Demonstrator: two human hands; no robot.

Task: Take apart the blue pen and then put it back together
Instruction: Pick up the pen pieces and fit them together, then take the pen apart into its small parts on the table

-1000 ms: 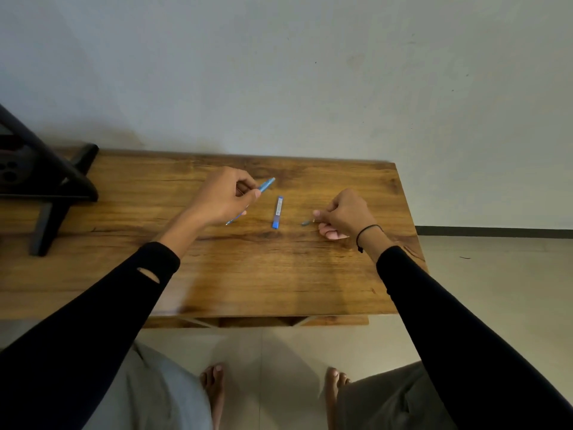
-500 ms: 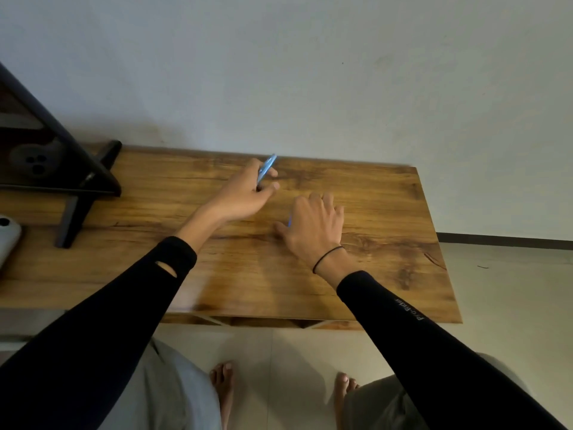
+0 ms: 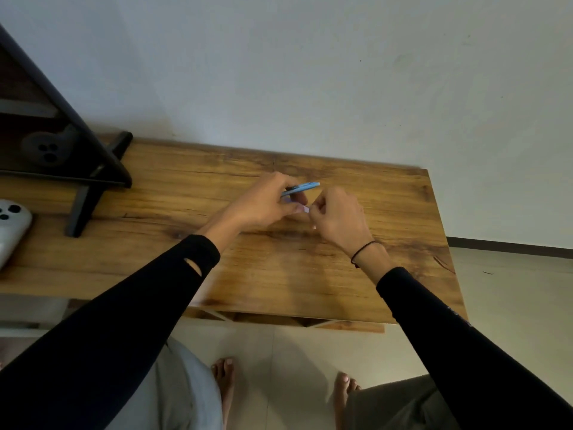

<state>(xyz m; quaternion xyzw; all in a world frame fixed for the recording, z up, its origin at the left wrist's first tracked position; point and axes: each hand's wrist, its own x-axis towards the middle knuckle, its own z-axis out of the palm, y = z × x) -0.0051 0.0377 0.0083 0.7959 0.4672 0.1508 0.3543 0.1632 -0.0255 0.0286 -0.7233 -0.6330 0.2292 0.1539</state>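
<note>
- blue pen (image 3: 302, 188): a slim light-blue barrel, tilted, its far end poking out past the fingers, above the middle of the table (image 3: 310, 274).
- left hand (image 3: 263, 204): closed around the pen's near part.
- right hand (image 3: 338, 218): curled just beside the left hand, fingertips pinched on something small and pale; what it is cannot be told.
- no readable writing on the pen.
</note>
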